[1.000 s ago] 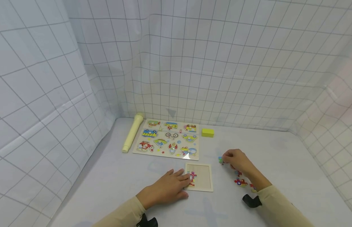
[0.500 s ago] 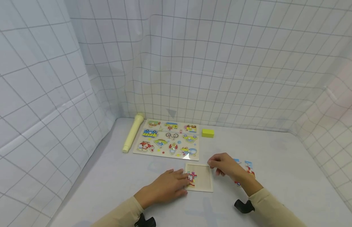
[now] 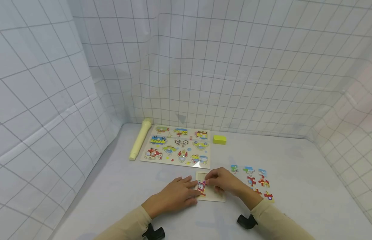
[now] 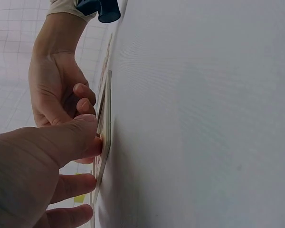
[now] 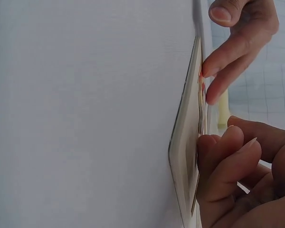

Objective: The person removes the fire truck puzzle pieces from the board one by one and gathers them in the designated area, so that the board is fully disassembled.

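Note:
A small wooden puzzle tray lies flat before me, with red and pink puzzle pieces along its left side. My left hand rests with fairly straight fingers at the tray's left edge, fingertips over those pieces. Over the tray's upper middle, my right hand has curled fingers and pinches a puzzle piece beside the placed ones; its fingers hide most of it. In the right wrist view, the curled fingers are down at the tray surface.
Loose puzzle pieces lie in rows to the right, partly behind the right forearm. Behind the tray are a larger vehicle puzzle board, a pale yellow stick with a wider end and a yellow block. Gridded white curtains enclose the table.
My right hand has moved left from the loose pieces to over the tray, uncovering the rows of pieces. My left hand has stayed nearly still at the tray's left edge.

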